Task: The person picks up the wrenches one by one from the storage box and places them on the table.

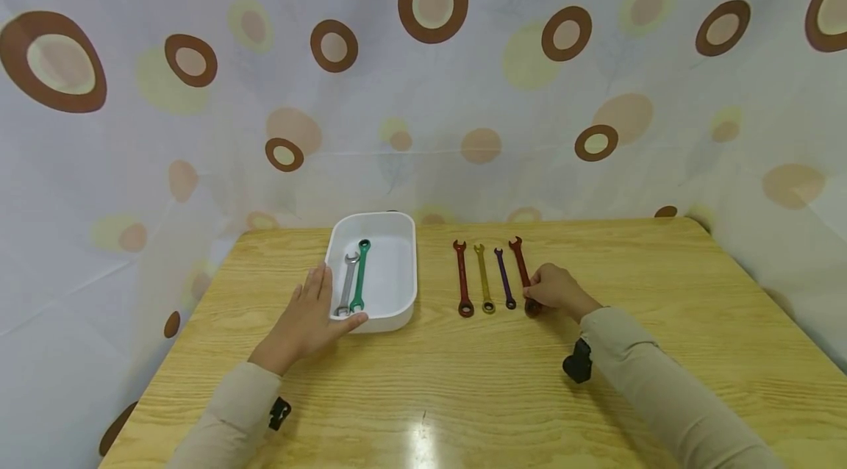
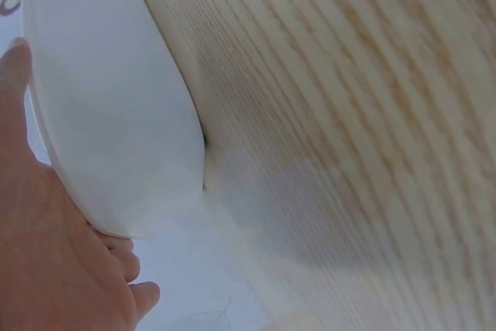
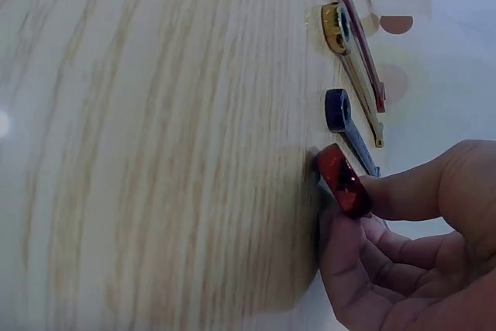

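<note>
My right hand (image 1: 556,288) pinches the ring end of a red combination wrench (image 1: 520,260), the rightmost in a row. In the right wrist view that red wrench (image 3: 341,180) is tilted between thumb and fingers, its ring edge close to the tabletop. My left hand (image 1: 307,318) rests with extended fingers against the near left corner of a white plastic tray (image 1: 384,323), thumb along its front rim. Inside the tray lie a silver wrench (image 1: 347,285) and a green wrench (image 1: 360,274). The left wrist view shows the tray's outer wall (image 2: 116,106) beside the palm.
Left of the gripped wrench lie a purple wrench (image 1: 505,279), a yellow wrench (image 1: 485,279) and another red wrench (image 1: 462,278), roughly parallel on the wooden table (image 1: 423,366). A patterned cloth (image 1: 423,109) hangs behind the table and along its sides.
</note>
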Demonstrator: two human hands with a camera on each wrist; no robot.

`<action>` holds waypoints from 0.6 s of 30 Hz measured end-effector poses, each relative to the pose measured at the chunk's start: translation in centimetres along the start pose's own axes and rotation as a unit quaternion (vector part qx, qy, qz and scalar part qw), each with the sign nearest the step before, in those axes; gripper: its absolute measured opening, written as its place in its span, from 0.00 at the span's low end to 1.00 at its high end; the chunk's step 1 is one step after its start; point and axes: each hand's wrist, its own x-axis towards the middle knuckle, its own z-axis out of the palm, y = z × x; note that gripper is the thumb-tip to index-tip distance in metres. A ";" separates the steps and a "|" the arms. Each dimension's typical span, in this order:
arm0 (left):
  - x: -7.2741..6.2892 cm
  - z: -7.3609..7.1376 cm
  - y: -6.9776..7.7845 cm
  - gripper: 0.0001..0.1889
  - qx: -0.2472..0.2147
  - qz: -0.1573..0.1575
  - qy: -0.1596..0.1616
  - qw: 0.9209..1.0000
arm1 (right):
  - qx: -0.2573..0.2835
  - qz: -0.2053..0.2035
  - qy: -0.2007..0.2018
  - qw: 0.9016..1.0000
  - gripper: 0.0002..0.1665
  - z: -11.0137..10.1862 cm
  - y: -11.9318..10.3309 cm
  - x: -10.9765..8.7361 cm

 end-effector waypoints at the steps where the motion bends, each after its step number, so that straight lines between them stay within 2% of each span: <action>1: 0.0 0.0 0.0 0.62 0.000 0.000 0.000 1.000 | -0.011 0.001 0.002 1.000 0.23 0.0 0.0 0.0; 7: 0.1 0.1 -0.1 0.62 0.001 0.001 0.000 1.000 | -0.051 -0.010 -0.002 0.999 0.28 -0.1 0.1 0.2; 18: 0.1 0.2 -0.2 0.62 0.001 -0.001 0.003 1.000 | -0.082 -0.006 -0.012 0.997 0.26 -0.3 -0.3 0.4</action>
